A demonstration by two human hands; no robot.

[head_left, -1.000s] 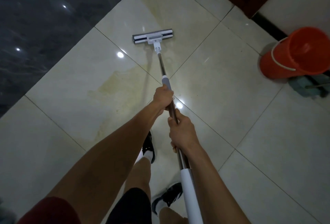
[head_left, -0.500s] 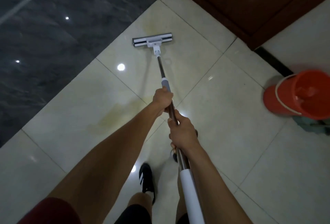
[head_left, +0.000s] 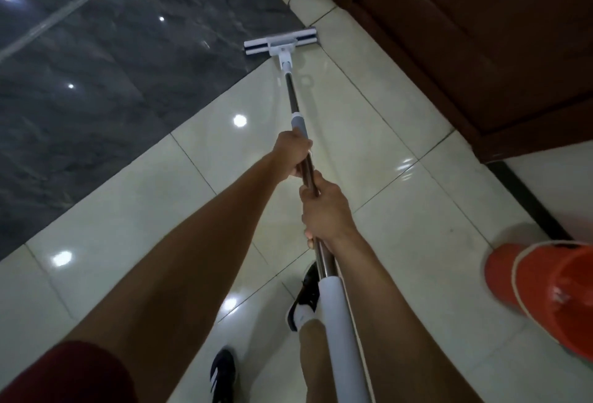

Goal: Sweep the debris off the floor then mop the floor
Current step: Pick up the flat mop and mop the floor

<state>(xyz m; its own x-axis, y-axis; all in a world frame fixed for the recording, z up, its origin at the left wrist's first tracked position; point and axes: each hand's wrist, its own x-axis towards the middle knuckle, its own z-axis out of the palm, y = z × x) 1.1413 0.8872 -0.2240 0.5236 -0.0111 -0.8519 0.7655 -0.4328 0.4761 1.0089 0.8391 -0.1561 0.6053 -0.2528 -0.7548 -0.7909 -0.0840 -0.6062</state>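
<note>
Both hands, left hand [head_left: 293,156] ahead of right hand [head_left: 325,210], grip the mop [head_left: 281,44]; orange bucket [head_left: 545,293] is cut off.

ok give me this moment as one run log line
phase: mopping | left hand: grips mop handle, forward | right hand: grips handle behind it | mop head: flat at dark/light tile seam | orange bucket: right edge
</note>
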